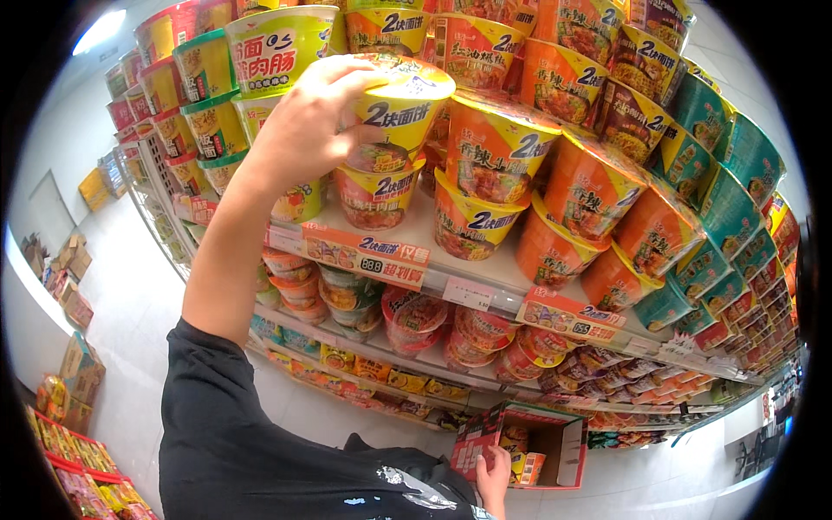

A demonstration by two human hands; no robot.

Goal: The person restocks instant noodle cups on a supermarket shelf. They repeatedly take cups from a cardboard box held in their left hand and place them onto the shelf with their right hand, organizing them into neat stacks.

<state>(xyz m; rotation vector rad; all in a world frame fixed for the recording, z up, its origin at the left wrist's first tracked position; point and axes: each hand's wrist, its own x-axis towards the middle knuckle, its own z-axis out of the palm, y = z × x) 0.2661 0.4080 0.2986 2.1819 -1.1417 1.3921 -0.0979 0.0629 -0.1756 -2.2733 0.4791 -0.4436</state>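
Observation:
My left hand point(314, 121) reaches up to the shelf, fingers over the lid and thumb against the side of a yellow instant noodle cup point(400, 114). That cup sits on, or just over, another noodle cup point(379, 196) at the shelf's front. Right beside it stand stacked orange noodle cups point(501, 147). Low down near my body, my right hand point(493, 475) is closed on the near wall of an open red cardboard box point(568, 446). A few yellow and orange noodle cups point(524, 464) lie inside the box.
Green noodle cups point(208, 65) are stacked left of my hand, teal cups point(715, 217) far right. Price signs point(364, 257) line the shelf edge. Lower shelves hold more bowls point(414, 321) and packets. Cartons point(80, 373) stand on the floor at left, near a packet display point(78, 459).

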